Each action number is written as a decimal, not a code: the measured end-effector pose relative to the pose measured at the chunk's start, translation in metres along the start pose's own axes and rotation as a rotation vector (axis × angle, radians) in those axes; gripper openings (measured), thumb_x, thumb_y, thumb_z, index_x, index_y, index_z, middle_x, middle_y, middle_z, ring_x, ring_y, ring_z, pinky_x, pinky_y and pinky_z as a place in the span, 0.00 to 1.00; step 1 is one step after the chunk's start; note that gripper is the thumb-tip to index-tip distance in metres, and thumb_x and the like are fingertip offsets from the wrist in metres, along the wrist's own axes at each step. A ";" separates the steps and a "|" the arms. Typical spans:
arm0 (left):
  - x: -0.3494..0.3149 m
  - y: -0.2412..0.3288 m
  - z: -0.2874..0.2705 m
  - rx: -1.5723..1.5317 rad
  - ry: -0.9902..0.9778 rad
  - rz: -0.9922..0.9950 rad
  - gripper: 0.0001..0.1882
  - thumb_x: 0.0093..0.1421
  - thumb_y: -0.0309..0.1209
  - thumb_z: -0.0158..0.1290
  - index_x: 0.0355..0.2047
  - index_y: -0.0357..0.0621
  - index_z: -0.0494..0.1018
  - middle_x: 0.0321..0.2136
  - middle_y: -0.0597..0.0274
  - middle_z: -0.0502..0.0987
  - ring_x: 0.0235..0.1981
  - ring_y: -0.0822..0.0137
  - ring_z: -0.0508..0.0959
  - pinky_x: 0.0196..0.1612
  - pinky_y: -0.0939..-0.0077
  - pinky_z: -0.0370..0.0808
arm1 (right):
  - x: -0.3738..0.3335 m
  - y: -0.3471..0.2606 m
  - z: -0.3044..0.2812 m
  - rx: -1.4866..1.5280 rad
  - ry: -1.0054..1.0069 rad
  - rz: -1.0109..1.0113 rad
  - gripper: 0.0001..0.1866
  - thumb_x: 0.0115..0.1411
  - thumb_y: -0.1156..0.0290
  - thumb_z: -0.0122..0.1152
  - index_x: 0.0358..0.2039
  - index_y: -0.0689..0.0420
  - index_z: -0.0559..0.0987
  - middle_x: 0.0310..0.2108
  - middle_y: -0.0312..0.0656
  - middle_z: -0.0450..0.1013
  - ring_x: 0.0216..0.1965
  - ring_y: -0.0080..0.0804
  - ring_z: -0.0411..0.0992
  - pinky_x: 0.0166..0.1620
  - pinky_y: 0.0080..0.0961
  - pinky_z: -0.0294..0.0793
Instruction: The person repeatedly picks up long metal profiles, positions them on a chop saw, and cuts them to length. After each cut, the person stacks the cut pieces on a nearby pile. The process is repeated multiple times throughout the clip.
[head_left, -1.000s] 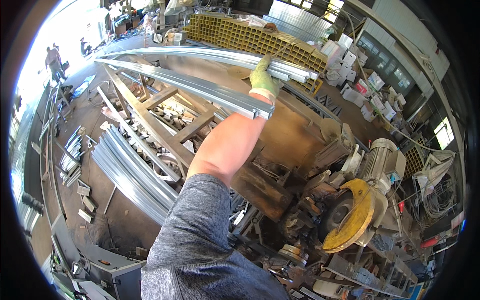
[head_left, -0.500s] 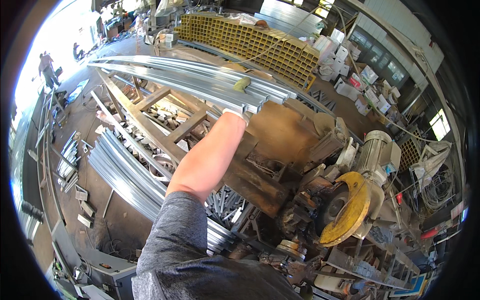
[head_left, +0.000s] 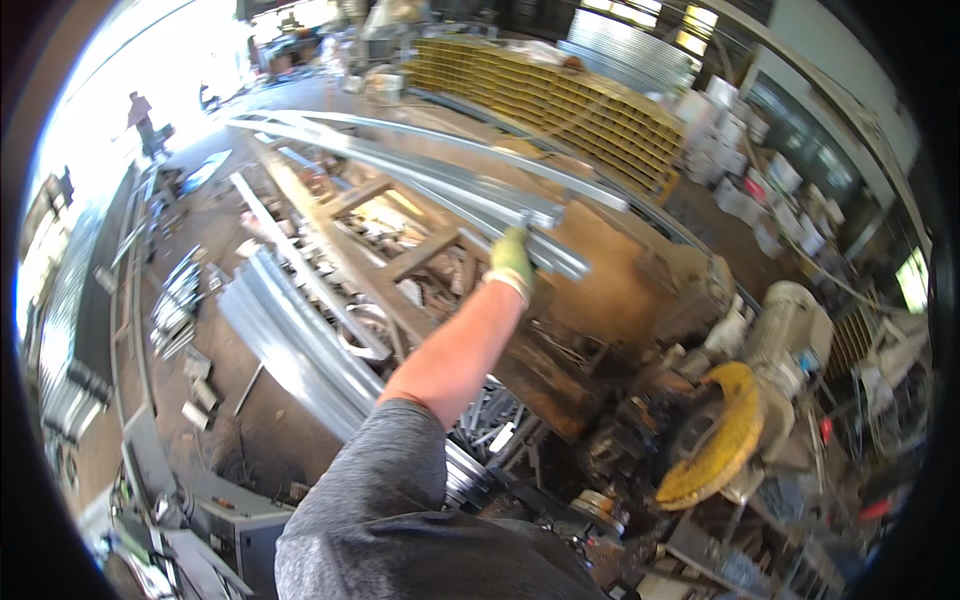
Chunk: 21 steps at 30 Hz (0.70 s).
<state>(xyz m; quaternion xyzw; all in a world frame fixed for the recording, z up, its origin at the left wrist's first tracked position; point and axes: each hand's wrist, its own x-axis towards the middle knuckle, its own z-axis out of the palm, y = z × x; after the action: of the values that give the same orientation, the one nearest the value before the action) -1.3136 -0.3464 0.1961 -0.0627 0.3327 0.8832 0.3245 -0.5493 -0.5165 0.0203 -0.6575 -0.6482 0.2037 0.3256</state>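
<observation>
Head view, our only one: our gloved left hand is at the near edge of a run of silvery metal profiles, close to their right-hand ends. Blur hides the fingertips; we cannot tell whether they clasp the metal or merely rest against it. The profiles lie over a brown frame, long axis slanting from upper left to lower right. Most of the length therefore stretches away leftward of the glove, and only a short end juts past it, on the side of the yellow curved guard, well apart. Another long profile lies beyond. We see no right hand.
</observation>
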 end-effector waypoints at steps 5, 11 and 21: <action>-0.050 -0.051 -0.039 0.023 -0.113 0.100 0.27 0.81 0.40 0.67 0.69 0.30 0.82 0.58 0.42 0.91 0.56 0.47 0.92 0.61 0.45 0.91 | 0.046 -0.063 0.012 -0.029 -0.044 -0.195 0.29 0.90 0.63 0.62 0.81 0.68 0.80 0.81 0.63 0.79 0.83 0.62 0.76 0.84 0.54 0.73; -0.147 -0.117 -0.068 0.217 -0.058 0.099 0.29 0.77 0.33 0.68 0.72 0.27 0.82 0.61 0.46 0.92 0.61 0.50 0.90 0.71 0.52 0.84 | 0.055 -0.135 -0.011 -0.089 -0.045 -0.404 0.29 0.90 0.65 0.61 0.82 0.69 0.79 0.82 0.64 0.78 0.84 0.64 0.75 0.85 0.56 0.73; -0.270 -0.239 -0.145 0.219 -0.140 -0.283 0.23 0.77 0.34 0.72 0.67 0.37 0.87 0.57 0.54 0.93 0.56 0.56 0.90 0.64 0.56 0.85 | 0.043 -0.260 -0.022 -0.155 -0.088 -0.805 0.29 0.90 0.68 0.60 0.83 0.70 0.77 0.83 0.65 0.76 0.85 0.67 0.74 0.86 0.59 0.72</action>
<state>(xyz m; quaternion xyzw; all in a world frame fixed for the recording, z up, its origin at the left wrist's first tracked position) -0.9708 -0.4458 0.0421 -0.0116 0.3911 0.7896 0.4727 -0.7179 -0.4916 0.2219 -0.3649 -0.8804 0.0385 0.3006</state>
